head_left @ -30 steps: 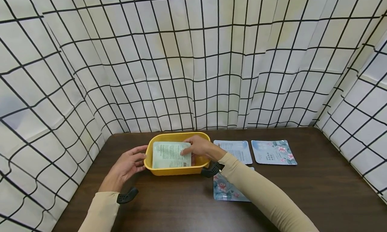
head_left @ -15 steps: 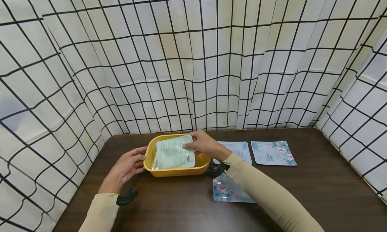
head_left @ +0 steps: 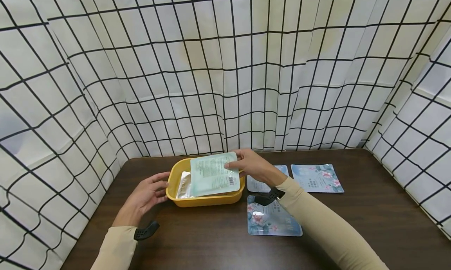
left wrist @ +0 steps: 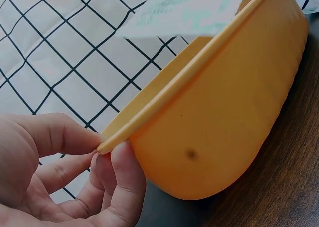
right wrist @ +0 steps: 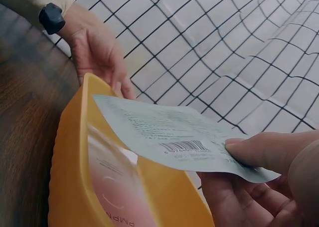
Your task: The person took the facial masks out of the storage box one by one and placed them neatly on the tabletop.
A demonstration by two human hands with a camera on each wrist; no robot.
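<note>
A pale green sheet mask packet with fine print and a barcode is pinched at its right edge by my right hand, thumb on top. It hangs tilted over the yellow basket. My left hand pinches the basket's left rim between thumb and fingers, as the left wrist view shows. Inside the basket lies another packet, white and pink, partly covered by the green one in the head view.
Several blue floral packets lie right of the basket: one near the front, one at the far right, and one partly behind my right hand. Gridded white curtain surrounds the dark wooden table.
My right hand has lifted the green packet up and to the right out of the basket, uncovering the packet beneath. My left hand has stayed at the basket's rim.
</note>
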